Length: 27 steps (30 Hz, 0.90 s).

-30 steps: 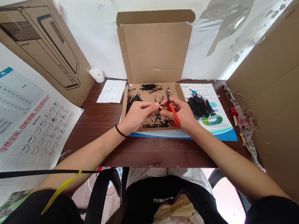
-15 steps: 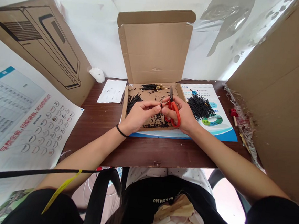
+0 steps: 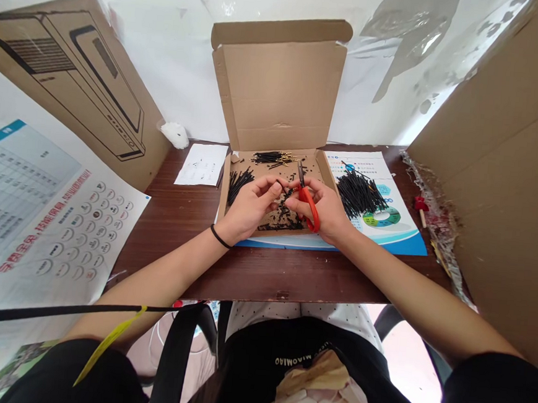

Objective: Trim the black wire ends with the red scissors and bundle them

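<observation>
Over an open cardboard box, my left hand pinches a small thin black piece between thumb and forefinger. Red-handled scissors rest in my right hand, their blades pointing away from me. The right fingertips are close to the black piece; whether they touch it is too small to tell. Black sticks lie at the box's left side, and others with gold ends at its back. Black scraps litter the box floor. A larger pile of black sticks lies right of the box.
A small white paper lies left of the box, and a printed sheet lies under the right pile. Cardboard panels stand at both sides. Crumpled plastic and a red object lie at the right edge.
My hands have moved slightly apart at the fingertips. The scissors have shifted a little left and tilted, and the black piece has moved left with my left hand.
</observation>
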Motion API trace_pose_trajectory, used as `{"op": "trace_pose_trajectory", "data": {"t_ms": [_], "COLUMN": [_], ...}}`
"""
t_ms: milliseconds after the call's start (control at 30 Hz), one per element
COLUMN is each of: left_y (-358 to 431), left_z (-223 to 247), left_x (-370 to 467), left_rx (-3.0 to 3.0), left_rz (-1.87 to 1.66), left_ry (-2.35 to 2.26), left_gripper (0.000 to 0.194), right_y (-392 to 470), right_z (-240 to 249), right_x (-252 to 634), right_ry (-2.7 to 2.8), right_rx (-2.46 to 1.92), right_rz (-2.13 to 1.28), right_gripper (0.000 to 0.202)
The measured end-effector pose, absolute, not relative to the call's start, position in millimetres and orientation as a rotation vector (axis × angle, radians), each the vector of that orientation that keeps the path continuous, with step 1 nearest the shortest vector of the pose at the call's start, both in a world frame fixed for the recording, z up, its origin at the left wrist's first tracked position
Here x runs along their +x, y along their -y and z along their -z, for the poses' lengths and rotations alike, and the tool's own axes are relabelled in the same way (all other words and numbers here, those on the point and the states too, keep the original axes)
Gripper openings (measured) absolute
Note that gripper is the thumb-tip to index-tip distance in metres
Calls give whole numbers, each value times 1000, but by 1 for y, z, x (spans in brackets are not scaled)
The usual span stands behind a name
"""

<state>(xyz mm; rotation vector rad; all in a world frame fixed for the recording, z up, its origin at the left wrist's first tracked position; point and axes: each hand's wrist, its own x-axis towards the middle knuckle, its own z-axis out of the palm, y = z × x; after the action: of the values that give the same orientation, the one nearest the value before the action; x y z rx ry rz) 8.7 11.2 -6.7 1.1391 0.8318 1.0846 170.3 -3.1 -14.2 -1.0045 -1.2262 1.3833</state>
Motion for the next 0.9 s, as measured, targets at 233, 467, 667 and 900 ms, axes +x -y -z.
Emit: {"op": "trace_pose_trajectory", "data": {"t_ms": [233,467,667,900], "left_y": [-10,-15,-29,-27], "left_z": [12,11,10,18], "left_x": [10,12,3,-1], "left_rx": [1242,1130,926,1120], "left_rz": [-1122,-1284,-1431,-1381], "left_ry": [-832,-916,-943,-940], "left_gripper": [29,18,10,20], "right_y": [2,1,-2,-4], "right_z": [14,11,12,14], "right_x": [169,169,171,177], "right_ry": [1216,1182,1177,1136], "right_rx": [-1036,-1097,-1049,-1090], "right_rz": [-1429,-1422,-1355,-1302], "right_gripper": [54,49,41,39]}}
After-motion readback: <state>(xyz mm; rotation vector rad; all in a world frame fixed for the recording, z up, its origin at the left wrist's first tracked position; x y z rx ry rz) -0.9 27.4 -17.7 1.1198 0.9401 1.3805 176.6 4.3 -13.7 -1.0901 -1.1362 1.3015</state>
